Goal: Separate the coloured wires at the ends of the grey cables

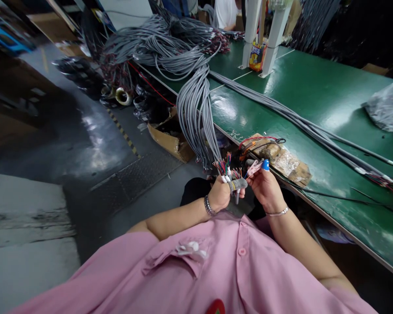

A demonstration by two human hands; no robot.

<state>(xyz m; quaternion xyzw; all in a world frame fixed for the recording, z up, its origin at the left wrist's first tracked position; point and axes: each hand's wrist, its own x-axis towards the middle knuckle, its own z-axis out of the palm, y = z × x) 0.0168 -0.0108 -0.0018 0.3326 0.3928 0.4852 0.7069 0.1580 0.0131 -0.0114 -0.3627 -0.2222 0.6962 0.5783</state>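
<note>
My left hand [221, 194] is closed around the stripped ends of several grey cables, just off the table's front edge. Thin coloured wires [227, 165] fan out of their white-wrapped ends above the fist. A grey cover [238, 185] wraps one of that hand's digits. Close on the right, my right hand [266, 189] pinches a small pink clip-like piece [254, 168] beside the wires; its exact kind is unclear. A blue cap [265, 165] covers a fingertip of this hand. From the table, a thick grey cable bundle [196, 104] droops toward my left hand.
More grey cables [157, 39] are heaped on the green table [317, 93]. Others run lengthwise across it. A tape-wrapped block [286, 163] lies at the front edge, with red and black leads. White posts [273, 41] rise behind. An opened carton [170, 139] sits on the floor.
</note>
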